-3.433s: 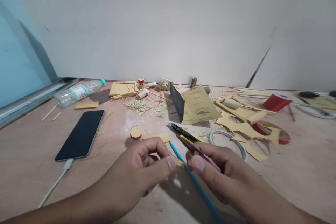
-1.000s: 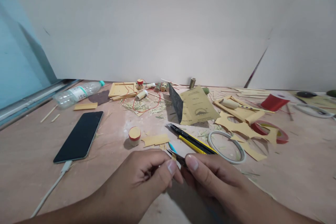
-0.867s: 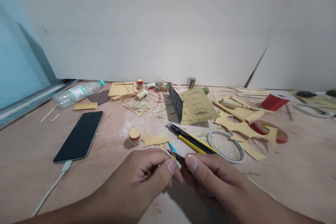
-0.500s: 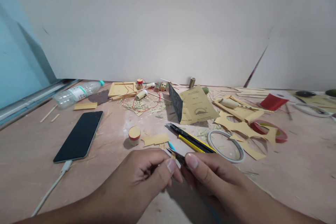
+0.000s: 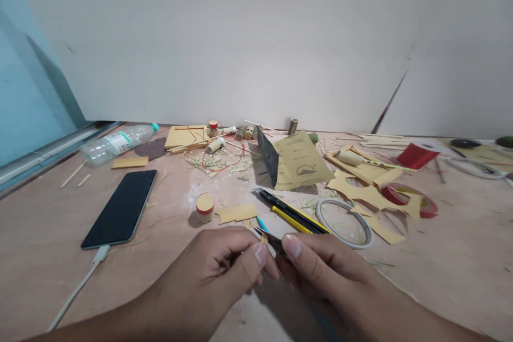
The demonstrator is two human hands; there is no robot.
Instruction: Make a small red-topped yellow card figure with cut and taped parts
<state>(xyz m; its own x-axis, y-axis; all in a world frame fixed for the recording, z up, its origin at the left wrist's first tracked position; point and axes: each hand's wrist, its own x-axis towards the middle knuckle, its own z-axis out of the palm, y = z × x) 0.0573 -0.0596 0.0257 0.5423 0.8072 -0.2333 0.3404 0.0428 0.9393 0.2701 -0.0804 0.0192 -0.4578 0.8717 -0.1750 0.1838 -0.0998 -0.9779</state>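
Observation:
My left hand [image 5: 230,264] is closed in a pinch on a small tan piece [image 5: 264,238], thin like card or veneer. My right hand [image 5: 324,267] is wrapped round a dark pointed metal tool [image 5: 273,240]; its handle is hidden in the fingers, so its exact kind does not show. The tool's tip lies against the tan piece. Just beyond the hands lie a yellow-and-black utility knife [image 5: 294,214], a torn tan strip [image 5: 238,213] and the tip of something blue [image 5: 262,224]. A short cylinder with a red band [image 5: 205,207] stands to their left.
A phone [image 5: 120,208] on a cable and a plastic bottle [image 5: 119,144] lie at left. Folded sandpaper [image 5: 302,163] stands mid-table among shavings. On the right are a white tape ring [image 5: 368,235], cut tan sheet [image 5: 360,191], red tape [image 5: 430,206] and a red spool [image 5: 418,156].

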